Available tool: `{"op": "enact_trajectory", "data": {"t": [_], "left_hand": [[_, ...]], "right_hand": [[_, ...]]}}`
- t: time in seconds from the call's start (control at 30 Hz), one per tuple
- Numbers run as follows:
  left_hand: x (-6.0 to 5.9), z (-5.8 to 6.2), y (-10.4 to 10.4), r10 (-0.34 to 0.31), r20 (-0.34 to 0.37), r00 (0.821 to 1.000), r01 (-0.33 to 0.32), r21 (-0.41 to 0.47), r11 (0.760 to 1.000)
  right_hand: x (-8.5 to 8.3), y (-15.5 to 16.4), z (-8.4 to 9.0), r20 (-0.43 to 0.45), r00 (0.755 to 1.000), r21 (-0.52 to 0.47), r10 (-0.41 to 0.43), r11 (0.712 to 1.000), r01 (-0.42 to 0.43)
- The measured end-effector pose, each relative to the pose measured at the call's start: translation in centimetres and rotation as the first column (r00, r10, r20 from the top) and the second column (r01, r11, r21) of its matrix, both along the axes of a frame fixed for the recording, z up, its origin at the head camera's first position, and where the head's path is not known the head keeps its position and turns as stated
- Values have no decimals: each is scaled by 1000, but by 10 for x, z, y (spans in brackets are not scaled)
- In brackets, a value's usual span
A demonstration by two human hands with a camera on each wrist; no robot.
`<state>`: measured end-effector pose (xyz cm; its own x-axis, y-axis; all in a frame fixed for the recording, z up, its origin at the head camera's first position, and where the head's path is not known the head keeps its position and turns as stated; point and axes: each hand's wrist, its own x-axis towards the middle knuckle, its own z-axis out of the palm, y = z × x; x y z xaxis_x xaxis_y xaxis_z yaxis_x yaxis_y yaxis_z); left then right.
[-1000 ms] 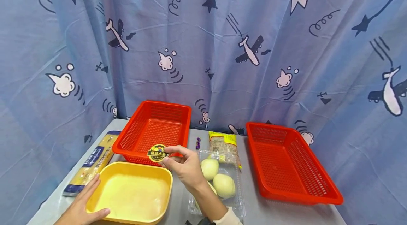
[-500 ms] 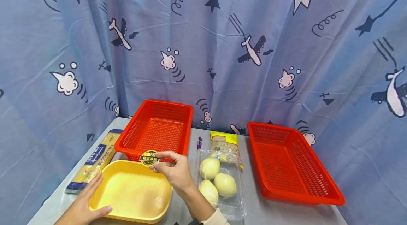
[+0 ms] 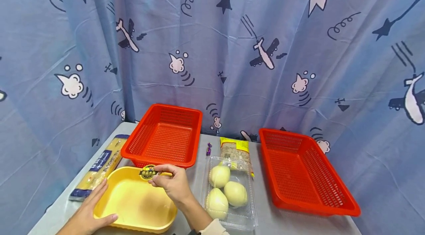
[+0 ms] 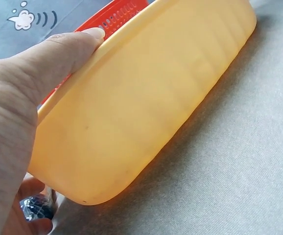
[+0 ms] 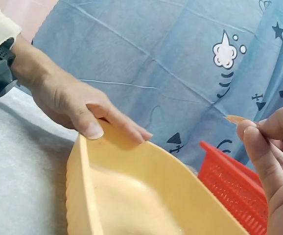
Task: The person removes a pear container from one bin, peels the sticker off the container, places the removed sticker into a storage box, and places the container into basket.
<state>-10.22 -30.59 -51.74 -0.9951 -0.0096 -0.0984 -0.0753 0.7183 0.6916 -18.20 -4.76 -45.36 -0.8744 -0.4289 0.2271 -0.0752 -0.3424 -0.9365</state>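
Note:
Over the left corner of a yellow plastic basin [image 3: 136,205], my left hand [image 3: 87,213] holds the rim. Its thumb [image 4: 68,51] lies along the near rim in the left wrist view, and the other fingers reach round the side wall. My right hand [image 3: 176,187] pinches a round black-and-gold sticker [image 3: 147,172] by its right edge, above the basin's far rim. In the right wrist view the sticker [image 5: 235,118] appears nearly edge-on between thumb and fingertips. Right of the basin lies a clear plastic box [image 3: 244,220] with several pale round fruits [image 3: 217,203], seemingly pears.
Behind the basin stands a red basket [image 3: 172,137]; a second red basket [image 3: 289,168] is on the right. A noodle packet [image 3: 103,165] lies at the left. At the back are a purple-wrapped candy [image 3: 208,149] and a yellow-topped bag [image 3: 234,148]. A blue curtain [image 3: 199,43] hangs behind.
My right hand has moved left and slightly down with the sticker, from before the red basket to the basin's far rim. The pears show more fully. My left hand stays on the basin.

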Motion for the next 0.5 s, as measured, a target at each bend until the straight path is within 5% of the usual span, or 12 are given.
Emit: {"op": "enact_trajectory", "data": {"t": [0.5], "left_hand": [[-1,-3,0,-12,-41,999,11,-33,999]], "right_hand": [[1,-22,-22,113,993,61,-36,998,29]]}}
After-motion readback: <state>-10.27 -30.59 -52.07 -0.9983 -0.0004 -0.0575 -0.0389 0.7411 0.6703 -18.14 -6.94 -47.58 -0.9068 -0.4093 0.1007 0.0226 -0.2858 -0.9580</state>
